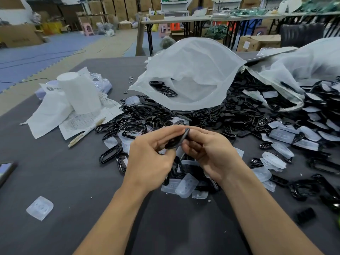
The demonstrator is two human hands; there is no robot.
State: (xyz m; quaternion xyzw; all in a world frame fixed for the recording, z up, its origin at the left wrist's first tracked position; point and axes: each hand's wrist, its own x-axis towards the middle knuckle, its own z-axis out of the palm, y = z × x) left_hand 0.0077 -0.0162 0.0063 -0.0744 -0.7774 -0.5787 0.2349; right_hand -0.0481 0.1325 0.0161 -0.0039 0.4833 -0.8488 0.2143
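Open table to our left and near edge; clutter ahead and to the right.
Bare grey table (73, 181) lies left of our left hand (152, 159) and beneath both wrists, broken only by one clear pad (39, 207) and a phone (6, 171) at the edge. Ahead, a heap of black parts (184, 115), an open plastic bag (189, 70), a paper roll (81, 92) and a pen (86, 132) block us. Right of our right hand (211, 153), scattered pieces (276, 162) crowd the surface.

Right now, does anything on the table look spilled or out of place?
Yes. Black frames and clear pads lie spilled in a heap around the open plastic bag. One lone pad sits on the table, near left, far from the rest. The left hand and right hand hold one black piece.
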